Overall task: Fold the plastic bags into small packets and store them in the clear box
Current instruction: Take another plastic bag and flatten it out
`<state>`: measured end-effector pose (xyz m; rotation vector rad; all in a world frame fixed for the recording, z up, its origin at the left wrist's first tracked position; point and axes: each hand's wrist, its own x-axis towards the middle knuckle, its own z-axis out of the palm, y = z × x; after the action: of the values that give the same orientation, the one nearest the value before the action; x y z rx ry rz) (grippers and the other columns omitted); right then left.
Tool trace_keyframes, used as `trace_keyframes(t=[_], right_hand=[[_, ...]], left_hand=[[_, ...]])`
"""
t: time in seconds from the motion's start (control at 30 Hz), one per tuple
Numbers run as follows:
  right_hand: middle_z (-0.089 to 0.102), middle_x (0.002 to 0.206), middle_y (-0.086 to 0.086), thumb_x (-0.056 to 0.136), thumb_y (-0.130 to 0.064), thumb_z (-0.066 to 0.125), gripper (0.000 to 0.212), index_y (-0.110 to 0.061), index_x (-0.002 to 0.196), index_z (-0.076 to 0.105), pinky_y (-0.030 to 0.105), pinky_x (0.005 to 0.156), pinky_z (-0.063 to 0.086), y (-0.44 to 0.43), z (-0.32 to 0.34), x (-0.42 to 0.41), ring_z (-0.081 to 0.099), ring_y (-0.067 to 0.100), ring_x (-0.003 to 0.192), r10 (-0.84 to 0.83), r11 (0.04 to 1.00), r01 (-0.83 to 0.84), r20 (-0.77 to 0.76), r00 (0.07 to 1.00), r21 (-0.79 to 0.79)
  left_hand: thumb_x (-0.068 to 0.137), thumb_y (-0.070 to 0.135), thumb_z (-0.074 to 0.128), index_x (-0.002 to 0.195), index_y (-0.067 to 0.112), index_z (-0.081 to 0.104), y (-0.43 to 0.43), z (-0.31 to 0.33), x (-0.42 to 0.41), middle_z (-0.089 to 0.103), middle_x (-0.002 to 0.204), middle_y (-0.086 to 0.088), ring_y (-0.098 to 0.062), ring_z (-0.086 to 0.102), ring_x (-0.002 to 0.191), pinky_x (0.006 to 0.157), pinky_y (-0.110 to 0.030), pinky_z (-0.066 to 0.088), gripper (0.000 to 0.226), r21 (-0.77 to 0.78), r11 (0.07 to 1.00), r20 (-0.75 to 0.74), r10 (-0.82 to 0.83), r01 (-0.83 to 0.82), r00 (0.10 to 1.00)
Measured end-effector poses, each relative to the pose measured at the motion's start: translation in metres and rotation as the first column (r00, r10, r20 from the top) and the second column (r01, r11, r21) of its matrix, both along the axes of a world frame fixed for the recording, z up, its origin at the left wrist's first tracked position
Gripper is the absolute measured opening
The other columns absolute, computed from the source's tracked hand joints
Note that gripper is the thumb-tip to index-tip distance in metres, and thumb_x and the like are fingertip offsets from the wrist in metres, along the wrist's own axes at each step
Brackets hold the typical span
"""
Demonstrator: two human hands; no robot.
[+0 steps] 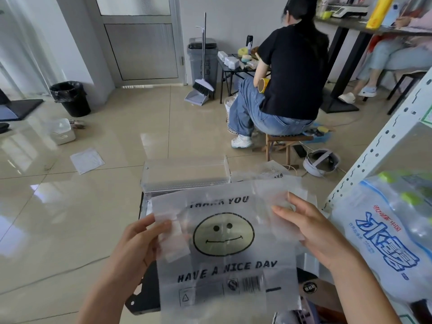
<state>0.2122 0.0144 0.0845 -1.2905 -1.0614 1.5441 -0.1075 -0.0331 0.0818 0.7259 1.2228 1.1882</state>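
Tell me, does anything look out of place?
A flat plastic sheet, maybe a bag, lies alone on the floor, far left of the clear box, away from the smiley bag in the left hand and right hand.

**Bag in front, box behind**

The plastic bag [224,242] hangs between the left hand [142,239] and the right hand [313,232], in front of the clear box [187,174] on the floor [70,218]. Just right of the box lie other bags [273,171]. A shelf [364,160] stands at the right, with a pack of bottles [383,230] on it. Behind the box, a person [287,73] sits on a stool [280,141].
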Motion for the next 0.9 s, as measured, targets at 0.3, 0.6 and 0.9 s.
trace_keyframes(t=[0.3, 0.6, 0.9], right_hand=[[0.079, 0.109, 0.006, 0.088, -0.002, 0.065, 0.028, -0.020, 0.102, 0.082, 0.028, 0.085, 0.054, 0.003, 0.003, -0.008, 0.076, 0.010, 0.096, -0.045, 0.999, 0.043, -0.067, 0.997, -0.026], [0.079, 0.084, 0.001, 0.094, -0.010, 0.061, 0.027, -0.018, 0.079, 0.082, 0.026, 0.061, 0.050, 0.000, 0.004, -0.016, 0.074, 0.009, 0.071, -0.178, 0.979, 0.158, -0.167, 0.970, -0.126], [0.077, 0.087, 0.005, 0.098, 0.000, 0.056, 0.021, -0.011, 0.091, 0.073, 0.029, 0.081, 0.048, -0.007, 0.008, -0.017, 0.074, 0.012, 0.084, -0.166, 0.985, 0.161, -0.086, 0.982, -0.057]], left_hand=[[0.102, -0.005, 0.050, 0.113, 0.010, 0.070, 0.000, -0.008, -0.011, 0.071, 0.096, -0.014, -0.018, 0.071, 0.074, 0.059, -0.028, 0.057, 0.027, 0.039, 0.998, -0.046, -0.053, 0.055, 0.998], [0.102, 0.012, 0.042, 0.123, 0.001, 0.069, 0.003, -0.002, -0.001, 0.075, 0.116, -0.023, -0.030, 0.076, 0.093, 0.068, -0.035, 0.065, 0.036, -0.002, 0.997, 0.144, 0.076, -0.076, 0.987], [0.097, -0.004, 0.054, 0.117, 0.021, 0.072, -0.005, 0.002, -0.002, 0.076, 0.096, -0.012, -0.020, 0.072, 0.072, 0.057, -0.029, 0.059, 0.037, 0.086, 0.996, 0.034, 0.002, -0.005, 0.999]])
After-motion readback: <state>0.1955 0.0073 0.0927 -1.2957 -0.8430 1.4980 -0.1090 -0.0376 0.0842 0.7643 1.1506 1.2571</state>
